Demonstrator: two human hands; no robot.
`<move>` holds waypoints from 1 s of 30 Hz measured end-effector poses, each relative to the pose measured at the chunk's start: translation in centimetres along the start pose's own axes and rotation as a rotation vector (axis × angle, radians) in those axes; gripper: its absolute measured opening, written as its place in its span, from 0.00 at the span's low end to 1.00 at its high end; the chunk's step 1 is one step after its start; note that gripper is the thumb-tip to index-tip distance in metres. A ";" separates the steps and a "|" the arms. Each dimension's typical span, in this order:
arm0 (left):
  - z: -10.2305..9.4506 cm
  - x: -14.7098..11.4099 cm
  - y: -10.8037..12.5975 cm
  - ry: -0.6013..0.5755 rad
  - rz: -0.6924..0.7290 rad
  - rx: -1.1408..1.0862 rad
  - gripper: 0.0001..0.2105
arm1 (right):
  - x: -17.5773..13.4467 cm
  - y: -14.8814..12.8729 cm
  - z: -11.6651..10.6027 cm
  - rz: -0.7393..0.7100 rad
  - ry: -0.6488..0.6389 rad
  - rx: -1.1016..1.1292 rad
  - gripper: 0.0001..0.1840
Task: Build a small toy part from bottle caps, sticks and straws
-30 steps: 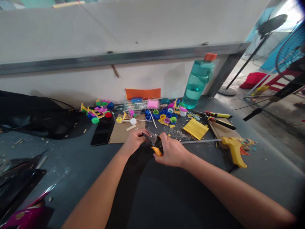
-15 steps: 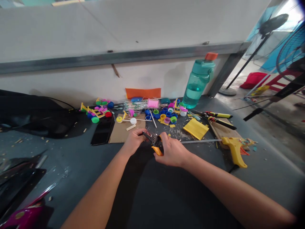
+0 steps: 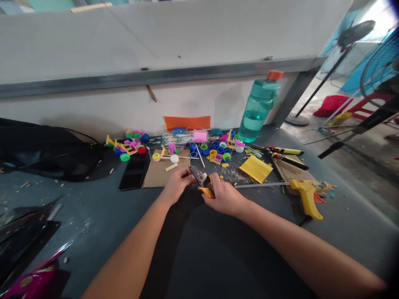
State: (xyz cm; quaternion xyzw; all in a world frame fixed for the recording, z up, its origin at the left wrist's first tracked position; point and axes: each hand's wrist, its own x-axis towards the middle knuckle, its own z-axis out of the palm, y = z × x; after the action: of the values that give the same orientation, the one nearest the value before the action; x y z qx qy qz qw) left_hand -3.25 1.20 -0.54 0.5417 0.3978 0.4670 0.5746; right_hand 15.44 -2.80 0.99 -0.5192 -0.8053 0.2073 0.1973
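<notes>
My right hand (image 3: pixel 225 197) is closed around the orange handles of a pair of wire-stripper pliers (image 3: pixel 200 176). The grey jaws point up and left, toward the fingers of my left hand (image 3: pixel 178 185). Those fingers are pinched together beside the jaw tips, and whatever they hold is too small to make out. Just beyond the hands lies a piece of brown cardboard (image 3: pixel 156 176) bearing a white bottle cap (image 3: pixel 174 158), a yellow cap (image 3: pixel 156 156) and thin sticks. Several coloured bottle caps (image 3: pixel 218 157) are clustered behind the pliers.
To the right are a yellow glue gun (image 3: pixel 307 197), a folded yellow sheet (image 3: pixel 256 168) and long-handled pliers (image 3: pixel 289 161). A teal water bottle (image 3: pixel 257 112) stands by the back panel. On the left are a black phone (image 3: pixel 134 172), small colourful assemblies (image 3: pixel 126 148) and a black bag (image 3: pixel 40 149).
The pliers have turned in my right hand, so the flat grey face of the jaws now shows. My left hand stays pinched by the tips, with its fingers slightly shifted.
</notes>
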 end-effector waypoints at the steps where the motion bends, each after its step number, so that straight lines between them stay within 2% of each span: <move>1: 0.0 0.0 0.0 0.010 -0.004 -0.005 0.09 | 0.2 0.1 0.0 0.033 0.016 0.063 0.15; 5: 0.0 -0.1 0.2 0.065 -0.038 -0.019 0.09 | 0.9 0.7 -0.3 0.201 0.081 0.278 0.16; 7: 0.0 -0.1 0.3 0.082 -0.049 -0.024 0.10 | 1.0 0.8 -0.6 0.241 0.088 0.325 0.17; 23: 0.3 -0.3 0.6 0.091 -0.029 -0.056 0.11 | 0.9 0.6 -0.6 0.237 0.043 0.379 0.20; 30: 0.7 -0.3 1.0 0.118 -0.096 -0.158 0.13 | 0.9 0.8 -0.5 0.225 0.034 0.386 0.20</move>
State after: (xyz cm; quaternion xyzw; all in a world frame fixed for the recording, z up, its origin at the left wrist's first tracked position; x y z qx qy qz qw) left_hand -2.72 0.70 0.49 0.4469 0.4184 0.4999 0.6127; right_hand 15.93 -1.66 1.06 -0.5616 -0.6843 0.3696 0.2822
